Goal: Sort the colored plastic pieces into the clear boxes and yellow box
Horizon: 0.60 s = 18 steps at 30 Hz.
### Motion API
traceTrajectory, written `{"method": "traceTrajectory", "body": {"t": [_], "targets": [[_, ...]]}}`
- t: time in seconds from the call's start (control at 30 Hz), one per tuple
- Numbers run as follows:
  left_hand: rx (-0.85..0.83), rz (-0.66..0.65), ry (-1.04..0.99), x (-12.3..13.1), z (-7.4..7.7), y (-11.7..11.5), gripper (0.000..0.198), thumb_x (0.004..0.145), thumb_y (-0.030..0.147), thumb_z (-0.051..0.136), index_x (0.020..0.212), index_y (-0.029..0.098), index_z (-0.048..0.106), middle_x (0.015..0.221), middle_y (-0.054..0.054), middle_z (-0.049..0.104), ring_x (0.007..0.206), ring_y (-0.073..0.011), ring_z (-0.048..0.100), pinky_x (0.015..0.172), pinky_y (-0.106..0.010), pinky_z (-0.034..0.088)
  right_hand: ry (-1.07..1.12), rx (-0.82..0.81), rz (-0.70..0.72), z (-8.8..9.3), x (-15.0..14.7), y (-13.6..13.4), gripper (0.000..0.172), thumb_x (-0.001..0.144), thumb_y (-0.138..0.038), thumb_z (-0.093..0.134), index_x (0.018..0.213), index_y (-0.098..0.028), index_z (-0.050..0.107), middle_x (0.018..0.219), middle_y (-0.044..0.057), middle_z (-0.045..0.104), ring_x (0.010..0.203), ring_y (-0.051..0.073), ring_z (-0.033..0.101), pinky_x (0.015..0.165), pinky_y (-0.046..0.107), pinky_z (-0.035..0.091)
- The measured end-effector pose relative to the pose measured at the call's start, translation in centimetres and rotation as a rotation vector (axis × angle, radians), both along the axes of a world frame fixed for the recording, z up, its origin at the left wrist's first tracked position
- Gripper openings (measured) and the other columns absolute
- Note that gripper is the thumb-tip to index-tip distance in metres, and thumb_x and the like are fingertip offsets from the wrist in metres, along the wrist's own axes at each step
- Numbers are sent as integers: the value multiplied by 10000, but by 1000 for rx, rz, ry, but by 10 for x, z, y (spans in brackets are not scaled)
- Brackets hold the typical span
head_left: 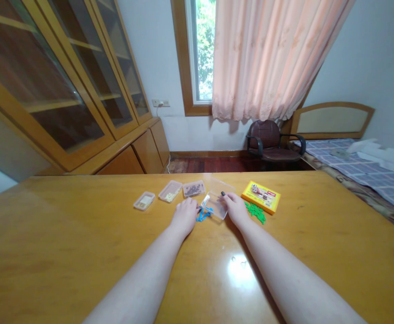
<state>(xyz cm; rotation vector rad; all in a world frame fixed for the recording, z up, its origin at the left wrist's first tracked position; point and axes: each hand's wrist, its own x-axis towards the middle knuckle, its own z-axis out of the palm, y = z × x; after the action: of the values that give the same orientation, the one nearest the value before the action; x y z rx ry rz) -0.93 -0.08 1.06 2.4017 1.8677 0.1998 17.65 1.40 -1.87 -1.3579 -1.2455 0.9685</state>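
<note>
My right hand (236, 209) grips the right side of a clear plastic box (220, 208), whose transparent lid (221, 185) stands open behind it. The box is tilted over the table. Small blue pieces (203, 214) lie by its left edge. Right beside them, my left hand (185, 218) rests low with curled fingers; whether it pinches a piece is hidden. Several bright green pieces (256, 212) are heaped to the right of my right hand, against a yellow box (261, 196).
Beyond my left hand sit a clear case with dark bits (194, 189), another with pale bits (170, 191) and a smaller one (144, 200). All stand on the wooden table (82, 252). A chair (267, 139) is past the far edge, a glass cabinet (65, 81) at left.
</note>
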Motion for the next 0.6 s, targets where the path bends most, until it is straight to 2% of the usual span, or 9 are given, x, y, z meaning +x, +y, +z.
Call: {"method": "traceTrajectory", "body": {"t": [0.23,0.47,0.53,0.6], "targets": [[24,7,-12,-1,-4,3,143,831,274,485,881,163,561,921,-73,560,888,-199,542,761,-307,390,-2,-9,0,4,0,-2,288,738,-399,459,743,-163,624,747,54,662,690,183,583,633,274,425],[172,210,-140,-9,-9,11,145,840,239,445,902,171,557,933,-74,565,904,-205,533,802,-326,402,-63,-8,9,9,-1,-5,293,736,-404,452,712,-167,622,679,30,643,622,170,550,577,261,391],[244,179,-232,-10,-8,11,131,838,224,444,891,172,552,939,-69,565,925,-198,525,830,-322,401,-99,4,37,7,-1,-5,278,737,-393,454,695,-172,617,623,13,614,585,160,530,553,254,378],[278,69,-300,-8,-6,9,134,842,211,434,909,180,546,956,-58,566,940,-185,521,849,-314,400,-123,17,65,6,-2,-5,266,738,-384,455,673,-177,610,581,0,584,562,154,514,536,249,368]]}}
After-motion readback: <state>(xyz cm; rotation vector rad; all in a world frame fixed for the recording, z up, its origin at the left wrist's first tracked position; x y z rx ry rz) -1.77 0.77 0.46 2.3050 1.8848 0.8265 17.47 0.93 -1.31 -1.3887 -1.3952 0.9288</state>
